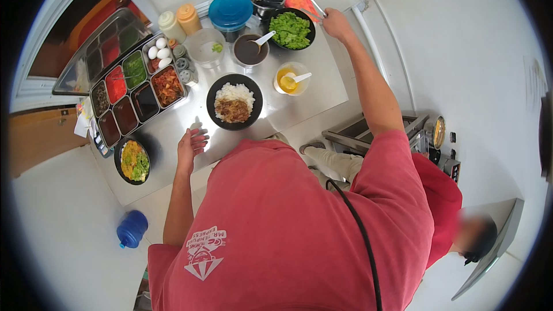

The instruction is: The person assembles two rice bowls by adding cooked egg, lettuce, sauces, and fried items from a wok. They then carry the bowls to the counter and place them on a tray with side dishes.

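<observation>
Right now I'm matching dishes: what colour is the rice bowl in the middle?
The rice bowl is black; it shows best in the head view.

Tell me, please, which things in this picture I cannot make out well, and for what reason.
All in the head view:
- How the right hand wraps its fingers around the metal tongs: too small.
- Bottom of the middle black bowl: covered by rice and brown topping.
- Contents of the blue-lidded container: mostly hidden by its lid.
- The co-worker's face: blurred.
- Dark object, far right: cut off by the rim.
</observation>
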Demonstrator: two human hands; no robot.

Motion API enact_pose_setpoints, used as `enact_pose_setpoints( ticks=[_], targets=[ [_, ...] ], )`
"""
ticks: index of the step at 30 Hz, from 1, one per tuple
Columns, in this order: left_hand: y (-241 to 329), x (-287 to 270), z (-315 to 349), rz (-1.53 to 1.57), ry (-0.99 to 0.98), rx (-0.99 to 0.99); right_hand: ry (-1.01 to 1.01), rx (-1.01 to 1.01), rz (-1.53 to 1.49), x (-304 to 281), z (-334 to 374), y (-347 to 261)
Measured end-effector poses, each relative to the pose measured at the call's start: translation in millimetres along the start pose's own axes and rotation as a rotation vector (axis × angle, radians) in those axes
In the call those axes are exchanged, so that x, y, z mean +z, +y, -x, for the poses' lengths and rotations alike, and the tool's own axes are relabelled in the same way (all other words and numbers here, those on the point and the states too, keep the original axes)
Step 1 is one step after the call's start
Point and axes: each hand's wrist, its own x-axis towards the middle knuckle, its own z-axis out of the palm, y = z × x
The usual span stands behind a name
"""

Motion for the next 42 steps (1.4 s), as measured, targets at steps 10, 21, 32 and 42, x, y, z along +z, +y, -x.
enact_pose_setpoints(
  ticks=[10,21,32,42],
  targets=[
    [10,44,-4,-0.068,0.059,-0.017,-0.127,0.015,0.281,29,-3,18],
    [14,70,-7,-0.14,0.12,0.027,-0.064,-0.072,0.468,78,-43,10],
    [11,69,-18,-0.15,0.056,0.054,0.165,-0.025,0.132,7,6,24],
    [6,57,-20,-0.113,0.021,0.089,0.277,-0.062,-0.143,-74,43,-18]
  ],
)
